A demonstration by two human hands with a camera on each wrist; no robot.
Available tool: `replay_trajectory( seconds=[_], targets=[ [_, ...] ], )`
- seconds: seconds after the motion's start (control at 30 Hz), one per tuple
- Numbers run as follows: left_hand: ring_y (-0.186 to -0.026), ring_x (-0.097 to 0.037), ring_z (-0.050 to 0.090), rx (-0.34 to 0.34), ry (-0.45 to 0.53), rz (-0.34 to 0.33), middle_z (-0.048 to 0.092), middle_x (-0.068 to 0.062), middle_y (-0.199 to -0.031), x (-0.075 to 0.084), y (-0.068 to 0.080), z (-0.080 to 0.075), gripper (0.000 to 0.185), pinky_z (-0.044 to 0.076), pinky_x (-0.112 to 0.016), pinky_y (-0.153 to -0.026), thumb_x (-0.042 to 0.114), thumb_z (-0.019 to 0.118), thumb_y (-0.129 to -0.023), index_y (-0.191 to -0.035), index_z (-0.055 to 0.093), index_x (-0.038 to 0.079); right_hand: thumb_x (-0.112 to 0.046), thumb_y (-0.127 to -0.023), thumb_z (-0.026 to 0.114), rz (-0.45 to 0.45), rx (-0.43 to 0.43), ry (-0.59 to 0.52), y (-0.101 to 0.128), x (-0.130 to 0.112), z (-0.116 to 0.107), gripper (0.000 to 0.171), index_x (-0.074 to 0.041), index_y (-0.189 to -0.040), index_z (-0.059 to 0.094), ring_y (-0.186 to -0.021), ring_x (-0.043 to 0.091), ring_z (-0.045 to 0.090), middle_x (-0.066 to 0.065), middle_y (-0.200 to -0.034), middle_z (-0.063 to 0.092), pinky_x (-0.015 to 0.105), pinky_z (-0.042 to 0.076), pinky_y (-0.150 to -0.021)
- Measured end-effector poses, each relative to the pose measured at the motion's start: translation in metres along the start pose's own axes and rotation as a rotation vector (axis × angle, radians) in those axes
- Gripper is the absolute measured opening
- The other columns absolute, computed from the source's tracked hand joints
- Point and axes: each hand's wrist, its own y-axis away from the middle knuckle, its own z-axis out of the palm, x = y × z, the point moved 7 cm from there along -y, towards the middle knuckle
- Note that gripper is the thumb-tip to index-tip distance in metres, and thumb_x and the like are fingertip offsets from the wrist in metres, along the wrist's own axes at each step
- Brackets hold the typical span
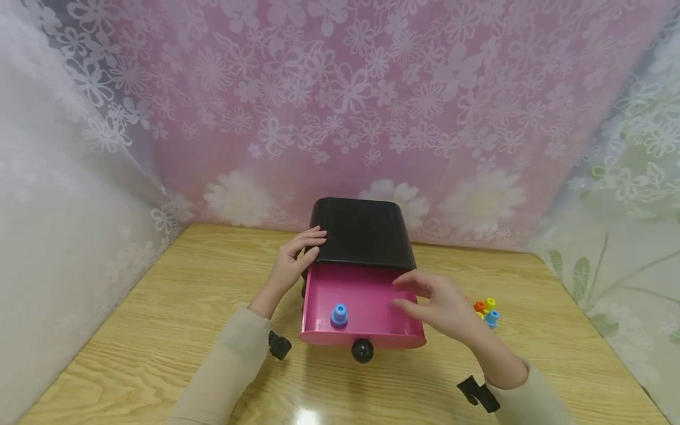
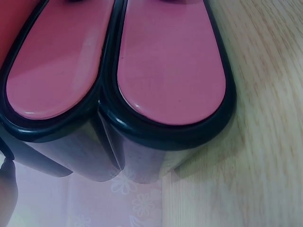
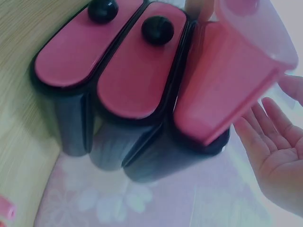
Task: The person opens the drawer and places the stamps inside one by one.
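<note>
Drawer unit: a black cabinet (image 1: 363, 233) with rounded corners stood near the back middle of the wooden table (image 1: 159, 330), its glossy shell reflecting the floral cloth in the wrist views.
Open drawer: the top pink drawer (image 1: 366, 295) was pulled out toward the person; smooth, shiny plastic, shallow tray shape with a raised front lip and a round black knob (image 1: 363, 350) under that lip.
Closed drawers: the right wrist view showed two more pink fronts (image 3: 128, 71) below the open one, long ovals with rounded ends, each framed in black and bearing a black ball knob.
Peg in drawer: a blue peg (image 1: 339, 314), stepped and round, stood upright on the drawer floor near the front left corner, well apart from both hands.
Left hand: the left hand (image 1: 295, 260) rested on the cabinet's left front edge, fingers straight and lying flat over the black top, gripping nothing.
Right hand: the right hand (image 1: 441, 304) hovered at the drawer's right side, palm open, fingers relaxed and slightly spread, holding nothing; whether the fingertips touched the drawer wall could not be told.
Loose pegs: a small cluster of orange, yellow and blue pegs (image 1: 486, 311) lay on the table just right of the right hand.
Backdrop: pink cloth (image 1: 340, 106) with white flower print, thin and slightly sheer.
</note>
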Motion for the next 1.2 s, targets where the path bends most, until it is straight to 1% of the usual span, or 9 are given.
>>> replay_trajectory(
  seconds=[0.07,0.2,0.3,0.5,0.7,0.8,0.93,1.07,1.2],
  targets=[
    [-0.120,-0.040,0.032,-0.005,0.003,-0.001,0.047,-0.032,-0.116,0.000,-0.001,0.001,0.023,0.025,-0.046,-0.100,-0.014,0.045,-0.082,-0.102,0.055,-0.019,-0.013,-0.075,0.070,0.028,0.018,0.005,0.004,0.006,-0.006,0.028,-0.003,-0.100,0.062,-0.095,0.024,0.059,0.006,-0.098,0.062,0.035,0.048,-0.079],
    [-0.120,-0.040,0.033,-0.004,-0.001,0.000,0.047,-0.032,-0.116,-0.001,0.000,0.000,0.023,0.025,-0.046,-0.100,-0.014,0.045,-0.082,-0.102,0.055,-0.018,-0.012,-0.076,0.070,0.101,0.047,-0.040,0.013,0.018,-0.017,0.028,-0.003,-0.100,0.061,-0.100,0.031,0.056,0.010,-0.101,0.061,0.031,0.052,-0.061],
    [-0.120,-0.040,0.033,0.006,-0.005,0.002,0.047,-0.033,-0.115,0.000,0.001,-0.002,0.023,0.025,-0.045,-0.100,-0.014,0.045,-0.081,-0.102,0.055,-0.019,-0.010,-0.076,0.069,0.110,0.061,-0.079,0.019,0.026,-0.022,0.027,-0.001,-0.100,0.060,-0.101,0.035,0.054,0.014,-0.102,0.060,0.028,0.052,-0.054],
    [-0.120,-0.039,0.034,0.013,-0.011,-0.006,0.048,-0.032,-0.116,0.001,0.001,-0.002,0.022,0.026,-0.044,-0.100,-0.014,0.046,-0.082,-0.101,0.056,-0.018,-0.011,-0.076,0.069,0.077,0.116,0.043,0.030,0.039,-0.034,0.023,-0.002,-0.097,0.061,-0.089,0.020,0.061,0.007,-0.094,0.062,0.030,0.049,-0.076],
    [-0.120,-0.039,0.033,0.000,0.001,-0.002,0.048,-0.032,-0.116,0.000,0.000,0.000,0.023,0.025,-0.045,-0.100,-0.014,0.045,-0.081,-0.102,0.055,-0.019,-0.010,-0.077,0.068,0.123,0.143,0.060,0.043,0.056,-0.042,0.025,-0.001,-0.099,0.060,-0.086,0.011,0.061,0.009,-0.095,0.062,0.023,0.050,-0.067],
    [-0.120,-0.040,0.033,-0.001,0.003,-0.001,0.047,-0.033,-0.115,0.001,0.001,0.001,0.023,0.025,-0.045,-0.100,-0.015,0.045,-0.081,-0.102,0.055,-0.019,-0.009,-0.076,0.068,0.131,0.155,0.067,0.048,0.065,-0.045,0.025,0.000,-0.098,0.060,-0.083,0.012,0.061,0.010,-0.094,0.062,0.022,0.050,-0.064],
    [-0.119,-0.040,0.033,-0.003,0.001,0.004,0.048,-0.033,-0.115,0.001,0.000,0.001,0.023,0.026,-0.044,-0.100,-0.014,0.046,-0.082,-0.102,0.055,-0.019,-0.012,-0.077,0.068,0.172,0.172,0.120,0.055,0.079,-0.050,0.024,-0.002,-0.098,0.061,-0.084,0.017,0.062,0.008,-0.093,0.063,0.022,0.050,-0.069],
    [-0.119,-0.041,0.033,-0.001,0.000,0.007,0.047,-0.033,-0.115,0.001,0.000,0.001,0.023,0.026,-0.044,-0.100,-0.015,0.045,-0.081,-0.101,0.055,-0.019,-0.016,-0.079,0.066,0.213,0.176,0.160,0.061,0.092,-0.055,0.025,-0.002,-0.099,0.061,-0.089,0.025,0.060,0.009,-0.095,0.062,0.029,0.050,-0.073],
    [-0.120,-0.041,0.033,0.000,-0.001,0.002,0.047,-0.033,-0.115,0.000,-0.001,0.001,0.023,0.025,-0.045,-0.100,-0.015,0.045,-0.081,-0.101,0.055,-0.019,-0.014,-0.080,0.066,0.203,0.196,0.181,0.065,0.104,-0.059,0.025,0.000,-0.100,0.060,-0.091,0.034,0.058,0.013,-0.096,0.062,0.031,0.049,-0.074]
  ],
)
